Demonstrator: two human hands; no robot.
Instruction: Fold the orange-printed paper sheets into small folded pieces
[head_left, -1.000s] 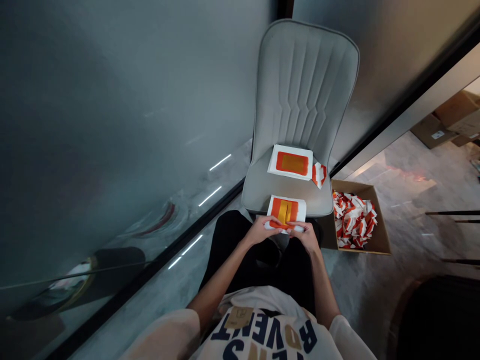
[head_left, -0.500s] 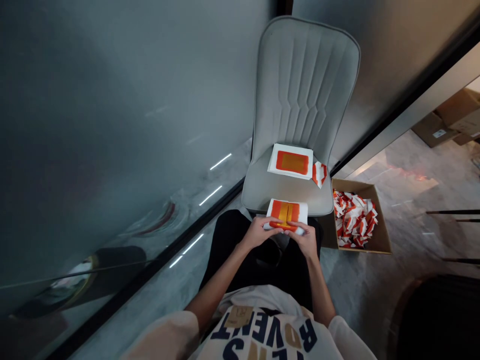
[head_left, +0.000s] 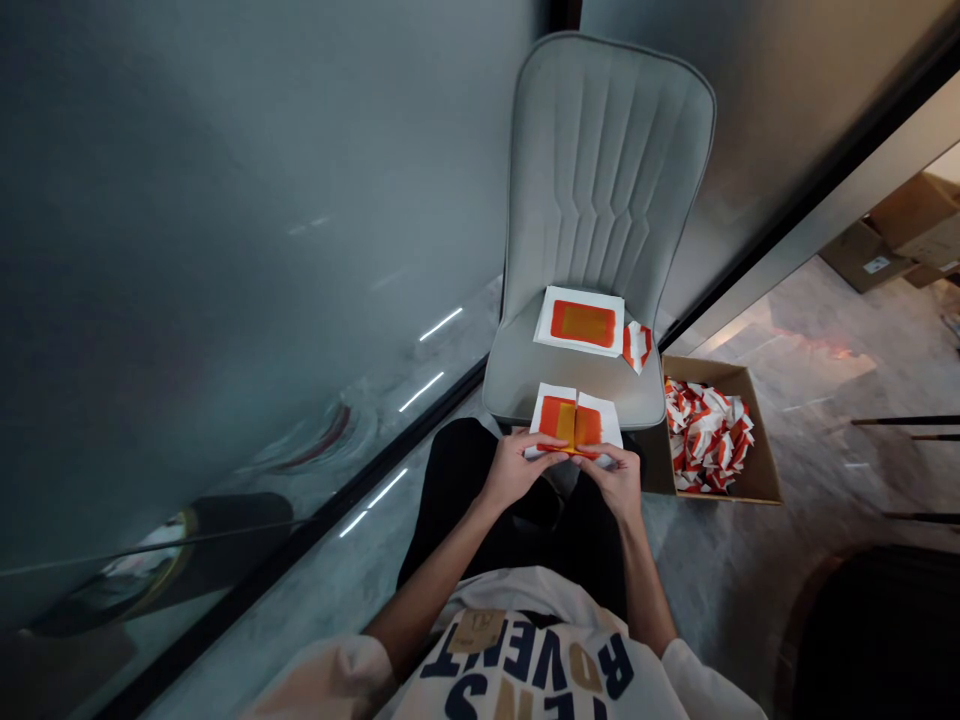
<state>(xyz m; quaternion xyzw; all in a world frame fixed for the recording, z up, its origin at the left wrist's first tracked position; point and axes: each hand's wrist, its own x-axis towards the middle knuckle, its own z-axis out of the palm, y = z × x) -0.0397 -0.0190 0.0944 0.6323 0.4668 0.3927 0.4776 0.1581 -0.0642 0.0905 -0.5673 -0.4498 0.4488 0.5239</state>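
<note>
Opened wider than a moment ago, the folded white-and-orange paper sheet (head_left: 575, 420) now shows white flaps spread to both sides, with a yellow band doubled along its middle crease. I have it held over the front edge of the grey upholstered chair (head_left: 600, 150). On my feed, the left hand (head_left: 516, 468) pinches the sheet's lower edge between thumb and curled fingers, and the right hand (head_left: 616, 482) pinches that edge just beside it, the two nearly meeting. Farther back on the chair's seat lies a stack of orange-printed white sheets (head_left: 579, 320), with a small folded white-and-orange piece (head_left: 637, 346) just beside it. To the chair's right, on the floor, an open cardboard box (head_left: 759, 440) holds a heap of folded white-and-orange pieces (head_left: 709, 438).
</note>
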